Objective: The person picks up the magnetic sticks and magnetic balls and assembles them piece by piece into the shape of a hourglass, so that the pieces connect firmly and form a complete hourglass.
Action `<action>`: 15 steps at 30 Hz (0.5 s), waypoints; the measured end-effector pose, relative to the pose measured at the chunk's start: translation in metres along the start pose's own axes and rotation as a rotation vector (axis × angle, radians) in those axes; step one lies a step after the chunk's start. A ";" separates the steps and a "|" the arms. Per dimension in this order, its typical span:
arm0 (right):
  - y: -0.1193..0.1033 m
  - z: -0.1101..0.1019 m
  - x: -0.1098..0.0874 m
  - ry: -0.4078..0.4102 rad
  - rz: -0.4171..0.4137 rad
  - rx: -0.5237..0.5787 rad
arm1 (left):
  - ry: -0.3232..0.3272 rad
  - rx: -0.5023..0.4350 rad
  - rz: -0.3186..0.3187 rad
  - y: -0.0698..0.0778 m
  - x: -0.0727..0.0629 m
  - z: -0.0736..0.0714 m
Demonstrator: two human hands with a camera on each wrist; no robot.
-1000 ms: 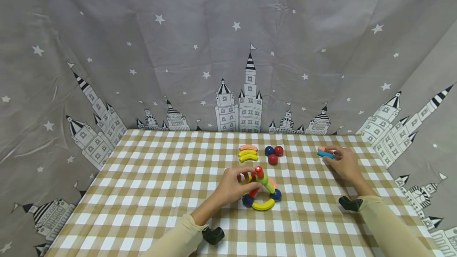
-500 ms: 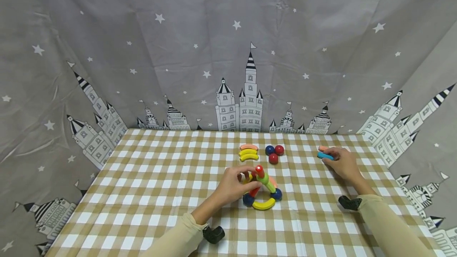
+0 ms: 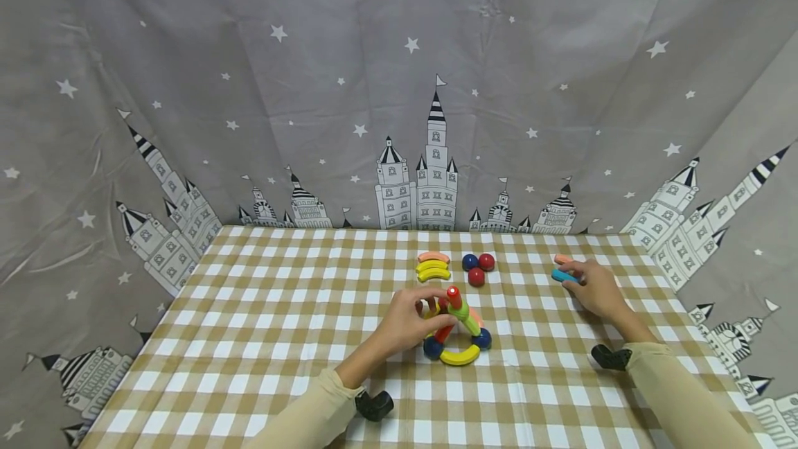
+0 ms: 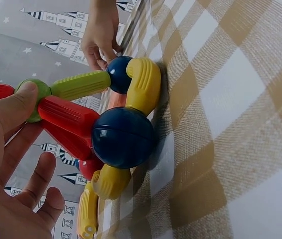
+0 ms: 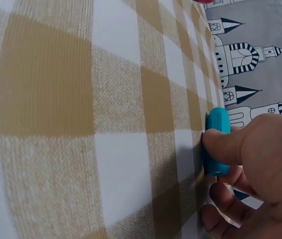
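Observation:
My left hand [image 3: 404, 321] steadies a small frame of toy rods and balls in the head view, thumb and fingers pinching its green ball [image 4: 42, 94]. A red rod [image 3: 454, 298] sticks up from that ball; a green rod [image 4: 81, 85] and red rods [image 4: 71, 115] slope down from it. At the base are blue balls [image 4: 123, 137], a curved yellow piece [image 3: 460, 356] and a partly hidden orange one. On the right, my right hand [image 3: 598, 289] pinches a blue rod [image 5: 217, 119] low at the cloth. Just behind it lies an orange rod [image 3: 562, 259].
Behind the frame lie curved yellow pieces [image 3: 433, 274] and a curved orange piece [image 3: 433, 256]. Beside them sit a blue ball [image 3: 470, 262] and two red balls [image 3: 476, 277]. A checked cloth [image 3: 280, 310] covers the table; a grey printed curtain [image 3: 324, 54] hangs behind.
The right hand has drawn the blue rod slightly left and toward the front, away from the orange rod. My left hand keeps its hold on the frame, almost unmoved.

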State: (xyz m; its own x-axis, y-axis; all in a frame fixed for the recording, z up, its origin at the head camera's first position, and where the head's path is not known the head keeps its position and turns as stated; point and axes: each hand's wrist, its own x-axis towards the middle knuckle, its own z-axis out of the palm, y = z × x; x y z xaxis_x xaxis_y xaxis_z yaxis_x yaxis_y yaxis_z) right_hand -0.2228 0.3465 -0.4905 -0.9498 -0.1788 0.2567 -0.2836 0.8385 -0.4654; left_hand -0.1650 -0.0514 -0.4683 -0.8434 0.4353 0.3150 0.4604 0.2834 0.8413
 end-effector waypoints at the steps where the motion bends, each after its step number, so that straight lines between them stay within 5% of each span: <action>1: -0.001 0.000 -0.001 0.000 -0.008 -0.004 | -0.002 -0.002 -0.002 0.000 0.001 0.000; 15: -0.031 -0.007 -0.006 0.056 -0.049 0.071 | -0.018 0.015 0.005 -0.002 0.005 0.000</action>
State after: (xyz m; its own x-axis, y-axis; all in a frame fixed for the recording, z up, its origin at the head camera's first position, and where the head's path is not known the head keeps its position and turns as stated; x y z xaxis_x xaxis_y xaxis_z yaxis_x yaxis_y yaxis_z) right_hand -0.2072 0.3255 -0.4721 -0.9264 -0.1878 0.3264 -0.3398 0.7907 -0.5092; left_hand -0.1701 -0.0494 -0.4687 -0.8360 0.4522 0.3109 0.4687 0.2938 0.8331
